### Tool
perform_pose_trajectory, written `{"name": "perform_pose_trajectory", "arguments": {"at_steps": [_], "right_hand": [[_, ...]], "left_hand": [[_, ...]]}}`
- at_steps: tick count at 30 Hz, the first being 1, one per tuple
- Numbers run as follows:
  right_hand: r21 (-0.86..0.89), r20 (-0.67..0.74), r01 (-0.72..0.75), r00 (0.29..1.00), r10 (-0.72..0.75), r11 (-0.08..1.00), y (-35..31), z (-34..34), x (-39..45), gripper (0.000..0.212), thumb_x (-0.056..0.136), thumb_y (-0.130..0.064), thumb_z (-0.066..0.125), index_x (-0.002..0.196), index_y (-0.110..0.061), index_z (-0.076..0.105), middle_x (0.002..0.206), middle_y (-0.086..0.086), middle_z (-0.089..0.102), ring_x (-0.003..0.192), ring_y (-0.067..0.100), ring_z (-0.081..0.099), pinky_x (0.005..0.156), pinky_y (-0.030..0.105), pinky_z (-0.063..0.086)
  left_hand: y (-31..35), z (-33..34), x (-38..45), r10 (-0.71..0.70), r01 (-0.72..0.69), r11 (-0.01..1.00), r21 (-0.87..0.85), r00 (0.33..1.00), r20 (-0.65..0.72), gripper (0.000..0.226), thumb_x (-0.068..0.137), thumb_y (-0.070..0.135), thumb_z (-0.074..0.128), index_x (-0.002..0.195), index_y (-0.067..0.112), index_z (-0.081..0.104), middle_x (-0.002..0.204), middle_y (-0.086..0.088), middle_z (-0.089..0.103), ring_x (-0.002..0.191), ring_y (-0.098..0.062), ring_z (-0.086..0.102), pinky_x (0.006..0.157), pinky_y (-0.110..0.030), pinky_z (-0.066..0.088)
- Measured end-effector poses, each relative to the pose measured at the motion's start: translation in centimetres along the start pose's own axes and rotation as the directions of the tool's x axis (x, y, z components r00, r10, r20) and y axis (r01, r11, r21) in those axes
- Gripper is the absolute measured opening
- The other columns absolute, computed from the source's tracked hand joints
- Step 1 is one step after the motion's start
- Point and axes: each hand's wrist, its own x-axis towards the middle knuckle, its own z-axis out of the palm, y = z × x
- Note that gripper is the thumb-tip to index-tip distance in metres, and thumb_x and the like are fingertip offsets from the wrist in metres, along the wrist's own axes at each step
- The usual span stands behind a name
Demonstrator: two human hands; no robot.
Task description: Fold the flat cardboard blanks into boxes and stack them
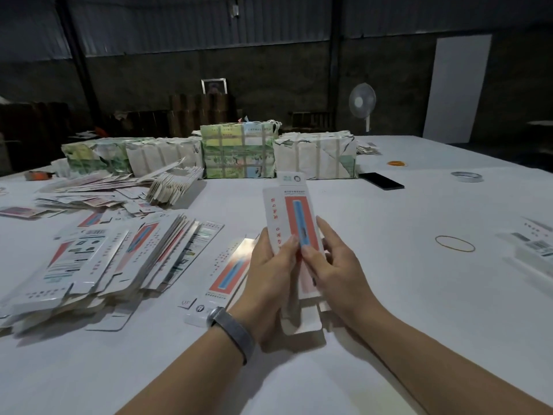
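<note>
A long white cardboard blank (288, 211) with a red and blue panel stands upright above the white table (404, 295), partly opened into a box shape. My left hand (270, 277) grips its left side with the thumb on the front. My right hand (329, 265) holds its right side, thumb pressed on the red panel. Another flat blank (223, 274) lies on the table just left of my left hand. A large slanted pile of flat blanks (98, 259) covers the near left of the table. The bottom end of the held blank is hidden behind my hands.
Wrapped paper bundles (239, 151) line the far side of the table, with a scattered heap of blanks (89, 190) in front of them. A black phone (381, 180), a tape roll (466, 176) and a rubber band (454, 243) lie to the right. Folded boxes (535, 250) sit at the right edge.
</note>
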Motion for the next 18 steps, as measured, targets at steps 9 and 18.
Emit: {"name": "perform_pose_trajectory", "arguments": {"at_steps": [9,18], "right_hand": [[-0.154,-0.02,0.067,0.997,-0.07,0.986,-0.6,0.6,-0.4,0.06,0.087,-0.062,0.055,0.142,-0.046,0.038,0.117,-0.02,0.047,0.111,-0.012,0.051,0.085,0.011,0.053],[0.275,0.083,-0.132,0.99,0.113,0.952,-1.0,0.3,-0.5,0.039,0.091,-0.047,0.056,0.122,-0.024,0.065,0.11,0.007,0.074,0.1,0.026,0.072,0.082,0.041,0.06]], "left_hand": [[0.7,0.9,-1.5,-0.103,0.125,0.96,-0.249,0.989,0.103,0.021,0.08,0.065,0.056,0.078,0.055,0.075,0.076,0.011,0.075,0.085,-0.006,0.075,0.063,-0.023,0.059],[0.6,0.4,-0.4,-0.048,0.06,0.996,-0.072,0.987,0.152,0.059,0.096,0.047,0.058,0.15,0.04,0.034,0.089,0.012,0.076,0.084,-0.008,0.075,0.062,-0.02,0.058]]}}
